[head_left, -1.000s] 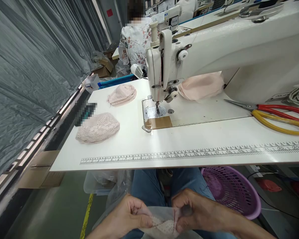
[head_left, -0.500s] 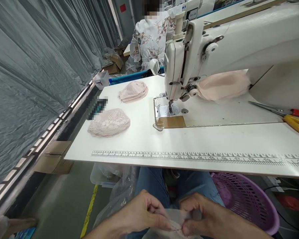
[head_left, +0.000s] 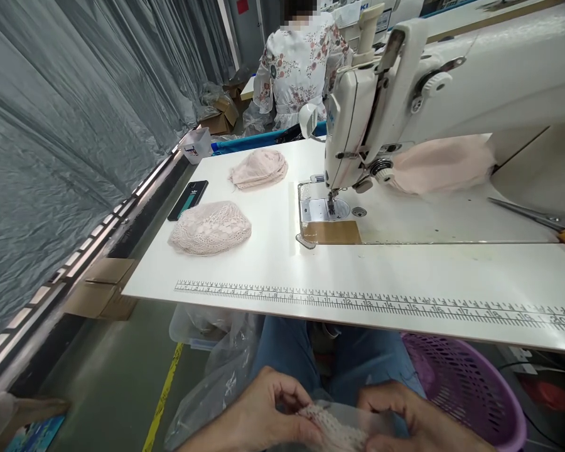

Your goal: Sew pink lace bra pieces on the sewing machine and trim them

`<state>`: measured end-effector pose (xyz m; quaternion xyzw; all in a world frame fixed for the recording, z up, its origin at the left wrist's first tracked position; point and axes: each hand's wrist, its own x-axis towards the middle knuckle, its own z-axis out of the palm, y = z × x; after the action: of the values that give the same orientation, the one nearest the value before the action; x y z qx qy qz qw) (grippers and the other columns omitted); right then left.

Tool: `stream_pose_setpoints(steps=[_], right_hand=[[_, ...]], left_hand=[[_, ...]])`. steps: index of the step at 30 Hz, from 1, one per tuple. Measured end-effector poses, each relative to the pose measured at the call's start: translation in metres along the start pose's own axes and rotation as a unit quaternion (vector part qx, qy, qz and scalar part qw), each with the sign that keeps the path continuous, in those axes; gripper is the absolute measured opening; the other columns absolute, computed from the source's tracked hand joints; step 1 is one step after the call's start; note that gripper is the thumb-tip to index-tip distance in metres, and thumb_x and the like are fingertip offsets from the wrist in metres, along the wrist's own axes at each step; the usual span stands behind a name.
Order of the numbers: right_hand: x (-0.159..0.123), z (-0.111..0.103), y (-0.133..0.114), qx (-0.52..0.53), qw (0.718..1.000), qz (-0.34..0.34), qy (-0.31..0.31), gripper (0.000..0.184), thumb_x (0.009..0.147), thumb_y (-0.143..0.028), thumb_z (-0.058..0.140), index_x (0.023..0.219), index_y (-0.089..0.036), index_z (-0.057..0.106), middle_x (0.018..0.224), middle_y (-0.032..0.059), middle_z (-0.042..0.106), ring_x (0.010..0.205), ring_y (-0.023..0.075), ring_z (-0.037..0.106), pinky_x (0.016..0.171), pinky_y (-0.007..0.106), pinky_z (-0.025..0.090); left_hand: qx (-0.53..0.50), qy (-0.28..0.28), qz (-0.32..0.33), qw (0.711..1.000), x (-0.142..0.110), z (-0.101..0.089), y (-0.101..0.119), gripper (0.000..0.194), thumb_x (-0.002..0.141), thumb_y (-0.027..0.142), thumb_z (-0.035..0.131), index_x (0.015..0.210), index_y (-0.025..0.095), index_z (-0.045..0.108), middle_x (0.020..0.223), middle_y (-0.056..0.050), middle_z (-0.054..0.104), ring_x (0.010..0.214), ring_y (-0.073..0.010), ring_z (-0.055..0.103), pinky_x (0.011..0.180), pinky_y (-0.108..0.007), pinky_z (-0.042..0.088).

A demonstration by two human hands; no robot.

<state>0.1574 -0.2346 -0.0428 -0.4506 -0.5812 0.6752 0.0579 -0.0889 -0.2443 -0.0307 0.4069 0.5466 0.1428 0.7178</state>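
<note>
Over our lap, below the near edge of the white table (head_left: 273, 260), we hold a pale lace cloth (head_left: 335, 429), pinched in the fingers of our left hand (head_left: 280, 411) at one end and our right hand (head_left: 407, 414) at the other. A printed ruler (head_left: 381, 306) runs along the tabletop's near edge. On the left we see a lace pile (head_left: 211, 229), a black phone (head_left: 188, 198) just beside it and a pink pile (head_left: 260, 168) farther back. Peach cloth (head_left: 445, 166) shows beneath the arm of the sewing machine (head_left: 353, 125), with scissors (head_left: 530, 213) to its right. A purple basket (head_left: 483, 389) stands below. Grey curtains (head_left: 75, 125) hang at our left; ahead, a person in a flowered top (head_left: 299, 72) has their back to us.
</note>
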Motion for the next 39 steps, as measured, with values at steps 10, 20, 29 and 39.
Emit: stream_pose_setpoints(steps=[10, 20, 29, 39], right_hand=[[0.004, 0.009, -0.019, 0.050, 0.999, 0.001, -0.004, 0.025, 0.063, -0.047, 0.067, 0.065, -0.022, 0.063, 0.069, -0.0004, 0.053, 0.075, 0.0201, 0.050, 0.066, 0.027, 0.040], [0.014, 0.017, -0.019, 0.083, 0.995, -0.052, -0.012, 0.032, 0.069, -0.050, 0.064, 0.064, -0.020, 0.055, 0.062, -0.0035, 0.043, 0.064, 0.0137, 0.038, 0.057, 0.024, 0.030], [0.015, 0.019, -0.023, 0.063, 0.994, -0.089, -0.005, 0.037, 0.076, -0.056, 0.059, 0.067, -0.021, 0.050, 0.060, -0.0049, 0.037, 0.060, 0.0122, 0.033, 0.053, 0.024, 0.023], [0.016, 0.023, -0.025, 0.047, 0.992, -0.110, 0.042, 0.044, 0.081, -0.062, 0.052, 0.063, -0.022, 0.045, 0.059, -0.0047, 0.034, 0.060, 0.0134, 0.032, 0.054, 0.025, 0.024]], left_hand=[[0.070, 0.013, 0.027, 0.997, -0.004, -0.003, -0.002, 0.044, 0.059, 0.054, 0.081, 0.078, 0.015, 0.077, 0.071, -0.003, 0.062, 0.069, -0.0135, 0.052, 0.065, -0.022, 0.038], [0.149, 0.026, 0.060, 0.987, -0.002, -0.003, -0.008, 0.039, 0.072, 0.053, 0.073, 0.085, 0.016, 0.077, 0.073, -0.004, 0.067, 0.074, -0.0172, 0.058, 0.072, -0.024, 0.044], [0.187, 0.038, 0.092, 0.977, -0.006, 0.000, -0.010, 0.040, 0.080, 0.055, 0.064, 0.084, 0.018, 0.076, 0.065, -0.003, 0.066, 0.068, -0.0162, 0.059, 0.064, -0.021, 0.044], [0.168, 0.051, 0.129, 0.976, -0.004, 0.002, -0.011, 0.034, 0.079, 0.048, 0.065, 0.084, 0.016, 0.076, 0.065, -0.002, 0.066, 0.062, -0.0132, 0.055, 0.060, -0.020, 0.041]])
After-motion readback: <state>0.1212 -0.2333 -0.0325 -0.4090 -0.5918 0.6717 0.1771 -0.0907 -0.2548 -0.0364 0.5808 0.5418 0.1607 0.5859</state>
